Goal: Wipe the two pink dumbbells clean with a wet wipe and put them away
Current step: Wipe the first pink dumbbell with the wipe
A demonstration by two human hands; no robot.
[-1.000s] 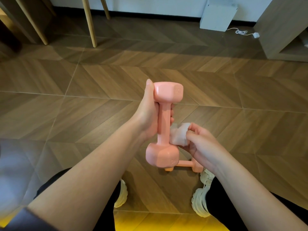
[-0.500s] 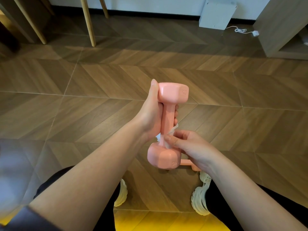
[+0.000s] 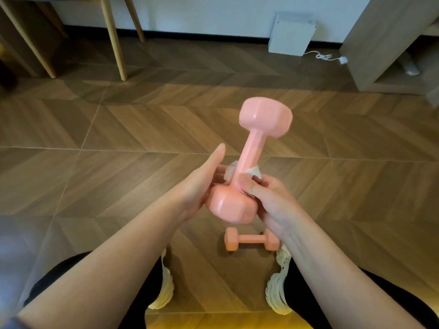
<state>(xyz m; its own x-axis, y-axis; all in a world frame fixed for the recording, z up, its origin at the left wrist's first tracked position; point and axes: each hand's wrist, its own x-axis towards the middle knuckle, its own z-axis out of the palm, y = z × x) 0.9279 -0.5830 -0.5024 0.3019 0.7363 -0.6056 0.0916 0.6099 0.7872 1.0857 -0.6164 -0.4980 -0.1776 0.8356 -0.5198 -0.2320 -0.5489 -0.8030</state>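
Observation:
A pink dumbbell [image 3: 251, 148] is held above the floor, tilted with its top head leaning to the right. My left hand [image 3: 199, 184] cups its lower head from the left, thumb pointing up and fingers reaching behind the handle. My right hand [image 3: 270, 200] pinches a white wet wipe [image 3: 254, 172] wrapped round the bottom of the handle. The wipe also shows on the handle's left side. A second pink dumbbell [image 3: 249, 239] lies on the wooden floor below my hands, between my white shoes.
Wooden chair legs [image 3: 114, 39] stand at the back left. A white box [image 3: 291, 34] leans on the wall, with a white cable [image 3: 327, 57] beside it. A wooden cabinet [image 3: 370, 43] fills the right. My shoes [image 3: 278, 288] are near the floor dumbbell.
The held dumbbell has tipped from upright to leaning right. My left hand slid from the handle down to the lower head. The wipe now wraps the handle's base.

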